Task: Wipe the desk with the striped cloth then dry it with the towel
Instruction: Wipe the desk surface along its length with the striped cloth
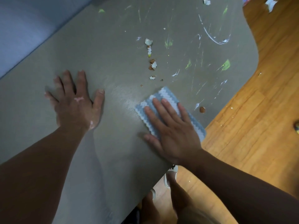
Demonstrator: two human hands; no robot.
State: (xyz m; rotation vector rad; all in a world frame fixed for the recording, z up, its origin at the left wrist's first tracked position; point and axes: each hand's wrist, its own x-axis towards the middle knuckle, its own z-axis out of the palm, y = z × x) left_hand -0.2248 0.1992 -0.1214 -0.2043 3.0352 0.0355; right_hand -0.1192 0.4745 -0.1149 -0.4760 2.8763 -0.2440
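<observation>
head | 2 hands flat: right hand (pixel 174 131) presses 1 striped cloth (pixel 163 96)

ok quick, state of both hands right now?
Left hand: open, fingers spread, flat on the desk, holding nothing.
Right hand: open, straight fingers pressing the striped cloth flat on the desk.

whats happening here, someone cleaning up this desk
A person is wiping a grey desk. The right hand presses flat on a blue-and-white striped cloth near the desk's right edge, and the left hand rests flat on the bare surface. Ahead of the cloth lie torn scraps and white and green smears, so the wiping is not done. No towel is in view.
</observation>
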